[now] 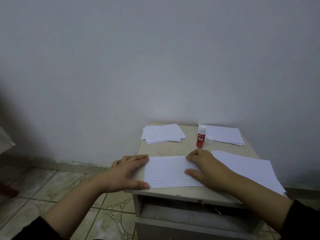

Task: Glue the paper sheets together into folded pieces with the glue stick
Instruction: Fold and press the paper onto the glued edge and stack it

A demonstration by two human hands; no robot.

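My left hand (127, 172) lay flat at the nine o'clock edge of the folded lined sheet (167, 171), fingers straight and close together, pointing toward three o'clock. The fingertips touched the sheet's far left corner, and my thumb pressed its near left corner at the front lip of the small table (166, 148). The sheet itself sat between my two hands, its long axis running nine to three o'clock and its ruled lines following that same line.

At eleven o'clock from the sheet, well apart from my fingers, a loose stack of papers (162, 134) rested near the wall.

My right hand (206, 166) pressed down on the sheet's three o'clock end, fingers extended toward nine o'clock and held together, thumb spread apart and flat on the paper nearer me.

Just beyond my right fingertips, at twelve o'clock, the red glue stick (201, 136) stood upright and uncapped. Its white cap (210, 140) stood just beside it at three o'clock.

A second paper stack (225, 135) lay behind the cap. An open lined sheet (245, 168) ran out from under my right wrist toward four o'clock.
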